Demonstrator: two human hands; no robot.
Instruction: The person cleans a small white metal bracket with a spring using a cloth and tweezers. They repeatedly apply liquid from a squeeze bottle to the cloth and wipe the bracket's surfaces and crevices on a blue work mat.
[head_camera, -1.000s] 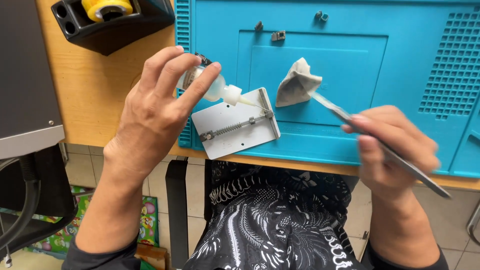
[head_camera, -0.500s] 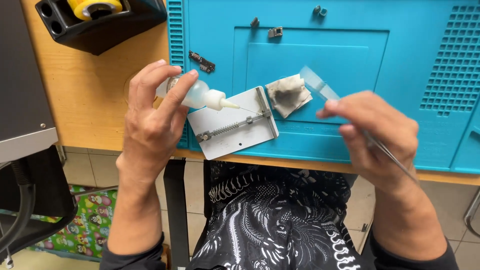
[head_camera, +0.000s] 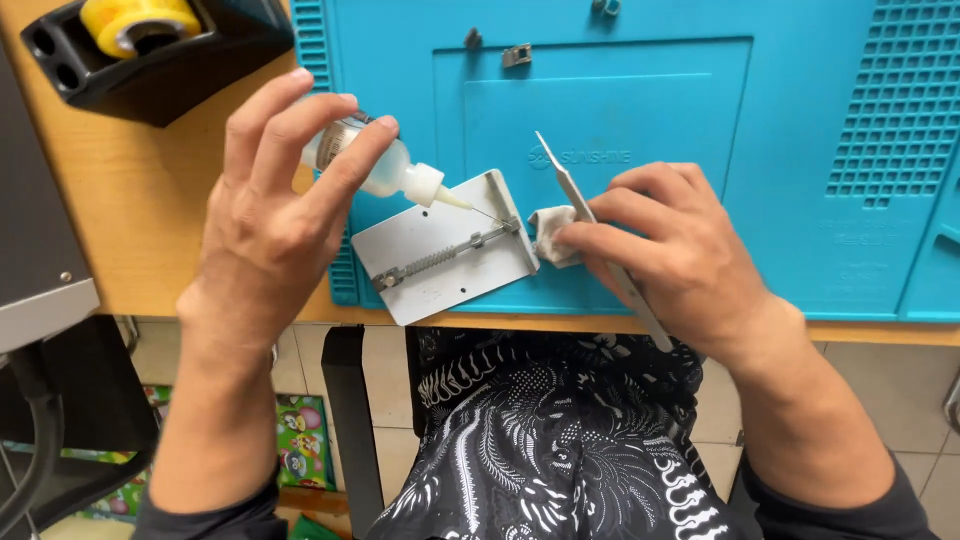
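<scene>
Clear dropper bottle (head_camera: 372, 165) tilted in left hand (head_camera: 265, 225); right hand (head_camera: 670, 250) pinches tweezers (head_camera: 600, 245).

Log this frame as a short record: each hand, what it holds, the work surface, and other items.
left hand: holds a small squeeze bottle tilted, its needle tip over the metal holder plate
right hand: grips tweezers and presses a white wipe beside the plate
surface: blue work mat on a wooden desk
other: black tape dispenser with a yellow roll, top left; small metal parts on the mat
</scene>
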